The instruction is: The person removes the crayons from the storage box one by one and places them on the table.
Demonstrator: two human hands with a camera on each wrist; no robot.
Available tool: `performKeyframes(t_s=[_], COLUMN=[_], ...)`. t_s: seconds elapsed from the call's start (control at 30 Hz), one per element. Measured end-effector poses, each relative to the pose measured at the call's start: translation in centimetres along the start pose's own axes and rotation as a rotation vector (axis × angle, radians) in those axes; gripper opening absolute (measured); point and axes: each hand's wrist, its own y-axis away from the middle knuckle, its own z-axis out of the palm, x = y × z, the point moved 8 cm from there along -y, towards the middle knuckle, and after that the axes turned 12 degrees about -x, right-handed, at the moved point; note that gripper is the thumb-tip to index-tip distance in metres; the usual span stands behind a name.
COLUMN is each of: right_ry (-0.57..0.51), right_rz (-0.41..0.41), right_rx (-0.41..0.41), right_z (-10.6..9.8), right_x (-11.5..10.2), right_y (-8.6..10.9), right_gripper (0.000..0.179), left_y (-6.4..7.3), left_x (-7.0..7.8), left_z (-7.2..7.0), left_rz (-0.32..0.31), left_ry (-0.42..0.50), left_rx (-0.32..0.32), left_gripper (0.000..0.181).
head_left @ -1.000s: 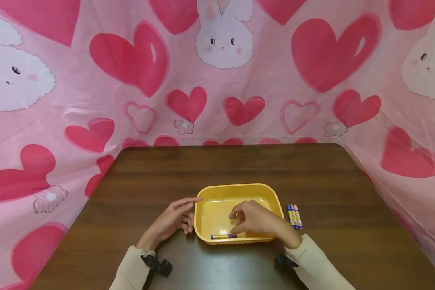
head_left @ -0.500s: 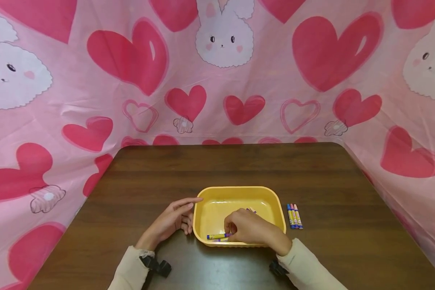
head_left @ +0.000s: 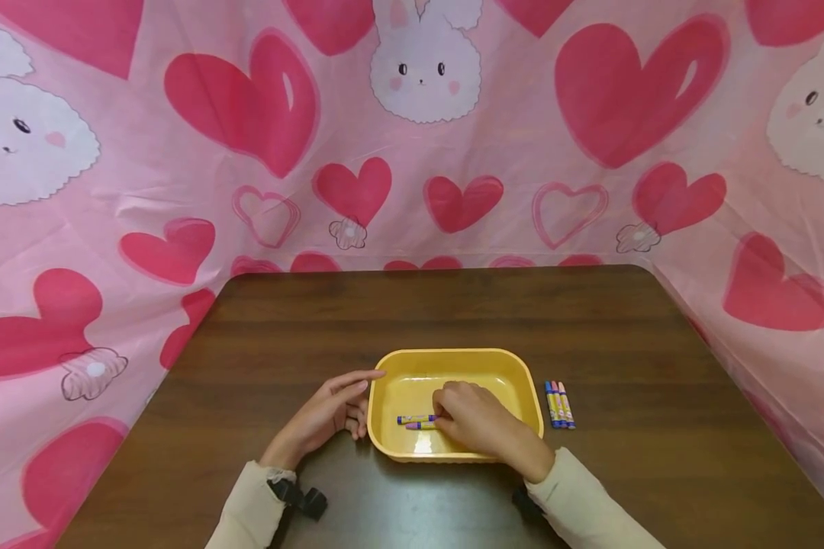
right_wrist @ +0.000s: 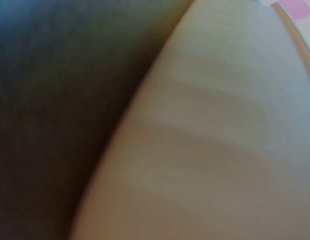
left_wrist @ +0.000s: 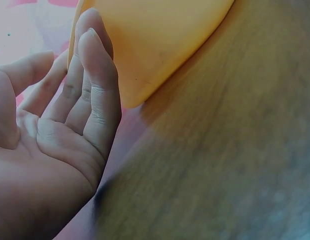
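A yellow plastic tray [head_left: 446,457] stands on the dark table in the head view. My right hand [head_left: 479,418] is inside it, fingers curled down, and pinches the right ends of two crayons. The upper crayon [head_left: 415,419] has a yellow wrapper with blue ends. Just below it, the second crayon [head_left: 420,426] shows a purplish tip. The fingertips are hidden behind the hand. My left hand [head_left: 331,409] lies at the tray's left side, fingers relaxed and index finger at the rim. In the left wrist view, the left hand [left_wrist: 60,120] holds nothing.
Right of the tray, three crayons [head_left: 559,405] lie side by side on the brown wooden table [head_left: 302,320]. A pink cloth [head_left: 398,221] with hearts and rabbits hangs behind and around the table. The right wrist view is a blurred close-up.
My right hand first reaches to the tray's near side, then takes hold of the crayons there and moves them away from me, towards the tray's middle. The left hand stays put.
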Motion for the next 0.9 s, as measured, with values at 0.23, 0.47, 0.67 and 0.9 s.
performKeyframes(t_s=[0.23,0.47,0.67,0.9], right_ry=[-0.007,0.010,0.062,0.063], right_rz=[-0.054,-0.077,-0.052,-0.058], right_rx=[-0.022,-0.029,-0.013,-0.009], right_z=[0.61,0.64,0.55,0.55], right_x=[-0.75,-0.84,-0.62,-0.66], right_y=[-0.31,-0.37,-0.28,-0.11], right_gripper=[0.016,0.013,0.016,0.015], left_y=[0.00,0.05,-0.04,-0.07], left_x=[0.04,-0.10,-0.16,-0.16], left_z=[0.00,-0.19,-0.18,0.00], left_rz=[-0.012,-0.011,-0.018,-0.024], left_ry=[-0.004,-0.006,-0.008,-0.005], left_rx=[0.009,0.015,0.017,0.015], left_gripper=[0.048,0.049,0.049,0.049])
